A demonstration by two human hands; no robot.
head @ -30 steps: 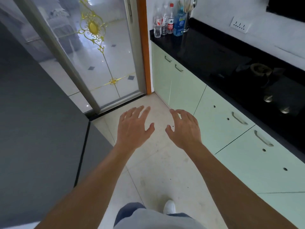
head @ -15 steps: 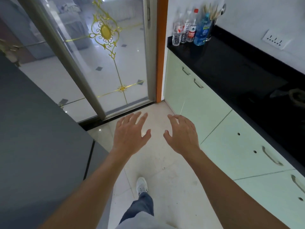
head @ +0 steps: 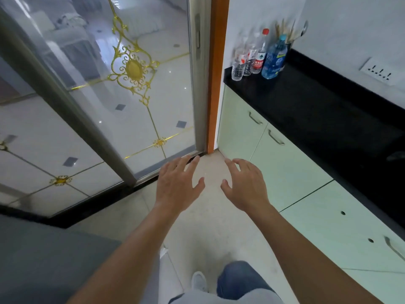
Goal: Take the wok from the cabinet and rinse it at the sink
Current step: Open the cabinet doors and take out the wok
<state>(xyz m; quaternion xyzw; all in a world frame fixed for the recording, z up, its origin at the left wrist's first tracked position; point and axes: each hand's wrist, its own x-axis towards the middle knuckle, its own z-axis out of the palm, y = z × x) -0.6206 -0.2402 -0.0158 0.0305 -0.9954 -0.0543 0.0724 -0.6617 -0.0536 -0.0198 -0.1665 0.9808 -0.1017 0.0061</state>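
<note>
- Left hand point(head: 177, 185): fingers spread, palm down, holding nothing; held out over the floor point(head: 210, 220) near the foot of the glass sliding door point(head: 109, 88).
- Right hand point(head: 246, 186): fingers loosely spread and slightly curled, holding nothing; level with the left hand, a small gap between them.
- Wok: not in view; presumably behind one of the shut cabinet doors point(head: 282, 170).
- Cabinet run: pale green fronts under a black countertop point(head: 317, 110), all on the person's right, running from the corner by the orange door frame point(head: 215, 73) back toward the camera.
- Handles: two bar handles point(head: 276, 138) near the far corner, one point(head: 394, 249) at the near right edge.
- Key relation: cabinets lie to the right of both hands; right hand is nearer, almost alongside a door face, so it is judged the likelier one to open.
- Sink: not in view.
- Bottles point(head: 274, 60): clustered at the countertop's far end.
</note>
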